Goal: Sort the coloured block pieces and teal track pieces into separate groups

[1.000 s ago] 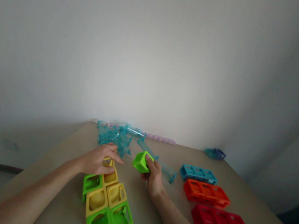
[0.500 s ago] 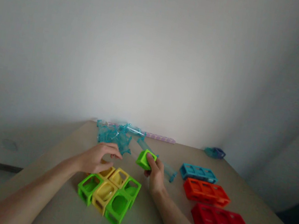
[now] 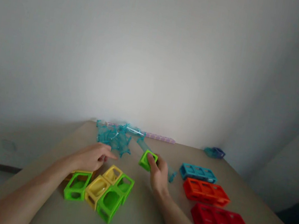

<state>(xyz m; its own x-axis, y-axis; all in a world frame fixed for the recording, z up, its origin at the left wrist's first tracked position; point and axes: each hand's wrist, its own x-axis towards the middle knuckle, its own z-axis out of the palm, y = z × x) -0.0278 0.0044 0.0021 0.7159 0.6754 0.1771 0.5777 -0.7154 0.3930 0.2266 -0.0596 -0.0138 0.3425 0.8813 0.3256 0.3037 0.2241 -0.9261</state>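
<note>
A cluster of joined hollow cubes [image 3: 100,192], green and yellow, lies on the beige table [image 3: 138,222] in front of me. My left hand [image 3: 90,157] rests on the cluster's far left end, fingers curled over a yellow cube. My right hand [image 3: 158,173] is closed on a single green cube [image 3: 146,159], held a little above the table to the right of the cluster.
Three long window blocks lie at the right: blue [image 3: 198,173], orange [image 3: 206,192], red [image 3: 223,222]. Clear teal track pieces [image 3: 114,136] and a pink rod [image 3: 159,138] lie at the table's far edge by the wall. A small blue piece [image 3: 215,152] sits far right.
The cube cluster has turned and slid left under my left hand, from standing lengthwise to lying crosswise. My right hand with the green cube has shifted slightly away from me.
</note>
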